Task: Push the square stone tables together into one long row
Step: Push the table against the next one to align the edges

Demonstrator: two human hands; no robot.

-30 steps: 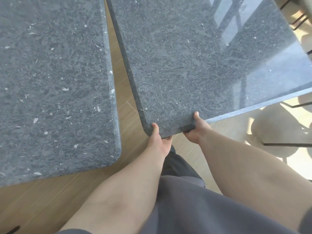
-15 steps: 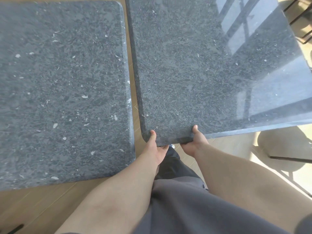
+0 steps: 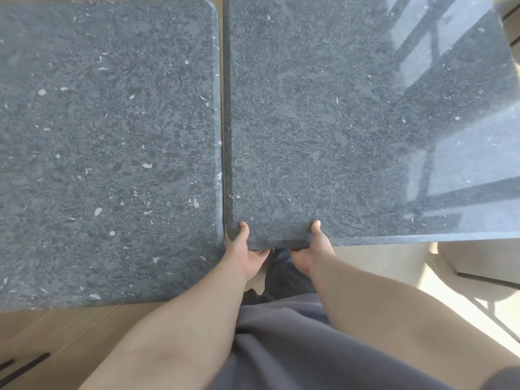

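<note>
Both hands are clamped on the near edge of the right-hand dark grey speckled square stone table [image 3: 351,122], close to its rounded near-left corner. The left hand [image 3: 246,256] is closed on the rim, thumb laid on the top, fingers curled out of sight beneath. The right hand [image 3: 311,253] is closed the same way, just to the right of the left one.

To the left of the grip stands the second dark grey stone table with white flecks [image 3: 107,150]. The two side edges run nearly parallel, kept apart by a thin strip of pale wooden floor [image 3: 222,80]. Near edges are not level: the left table's reaches closer to the person than the gripped one.

Risks, as judged:
- With both hands at one corner, a push could swing the table rather than slide it, so the slit would close at one end only.
- Stone meeting stone with force could chip the rims.
- The left thumb sits close to the closing gap; a pinch is possible.
- Uncorrected, the offset would leave a stepped row.

Materials: polished, glossy stone, window glare reflected to the right of the grip; mottled swirling grain; rounded corners, softened edges. Likely heavy.
</note>
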